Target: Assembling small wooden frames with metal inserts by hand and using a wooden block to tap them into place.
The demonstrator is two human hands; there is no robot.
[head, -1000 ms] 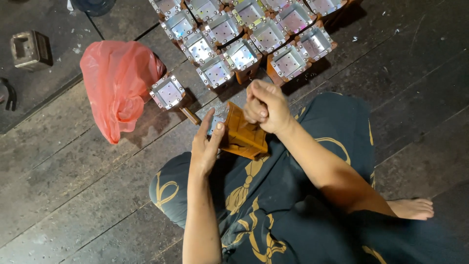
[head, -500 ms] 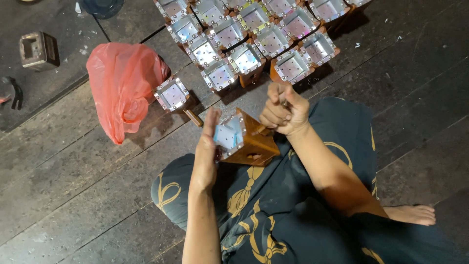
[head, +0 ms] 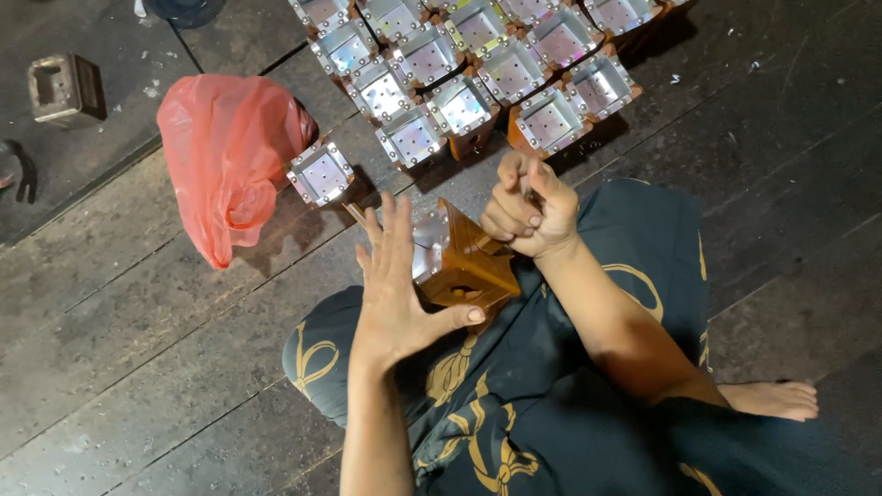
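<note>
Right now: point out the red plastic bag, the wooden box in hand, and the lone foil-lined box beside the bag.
red plastic bag [head: 230, 156], head view, bulging middle
wooden box [head: 469, 266], head view, brown side
lone foil-lined box [head: 321, 173], head view, shiny interior

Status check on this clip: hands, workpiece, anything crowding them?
Left hand open, palm against the wooden box. Right hand fisted on a small tool, unclear. Finished boxes and red bag nearby.

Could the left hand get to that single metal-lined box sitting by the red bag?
Probably yes. The left hand is pressed flat against the wooden box in the lap, and the lone box lies just beyond its fingertips, with bare floor between.
</note>
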